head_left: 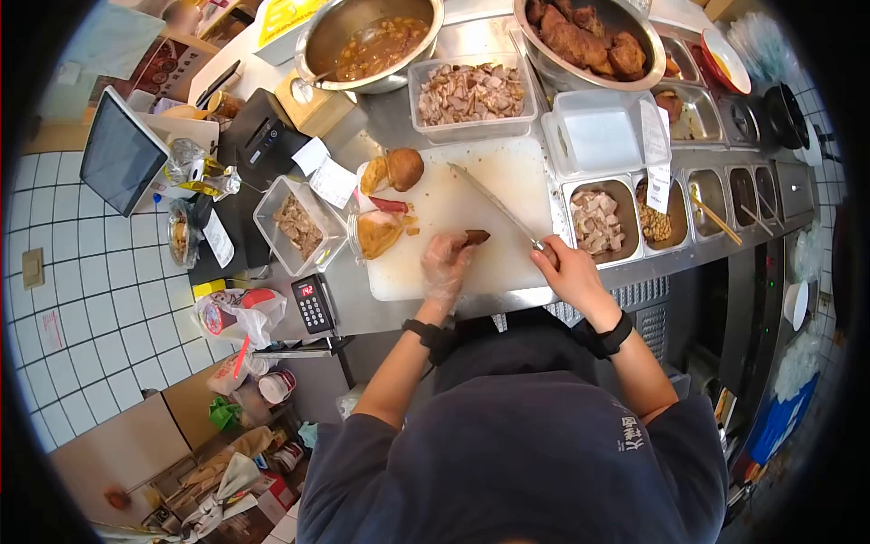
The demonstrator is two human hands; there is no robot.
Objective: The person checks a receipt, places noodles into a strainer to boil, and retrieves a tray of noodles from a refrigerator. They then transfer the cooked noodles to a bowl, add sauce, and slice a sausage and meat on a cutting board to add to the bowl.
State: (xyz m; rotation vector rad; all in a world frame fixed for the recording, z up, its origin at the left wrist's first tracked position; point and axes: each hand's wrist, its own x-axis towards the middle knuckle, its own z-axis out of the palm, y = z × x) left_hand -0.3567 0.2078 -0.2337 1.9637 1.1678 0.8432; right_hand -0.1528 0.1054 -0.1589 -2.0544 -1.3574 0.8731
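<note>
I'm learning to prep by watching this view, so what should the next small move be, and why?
Probably bring the knife in the right hand over to the brown piece. The gloved left hand has that piece at its fingertips over the white cutting board, while the blade slants off beyond it, apart from the piece.

Pale tiled wall [74, 243], steel counter [373, 315]
</note>
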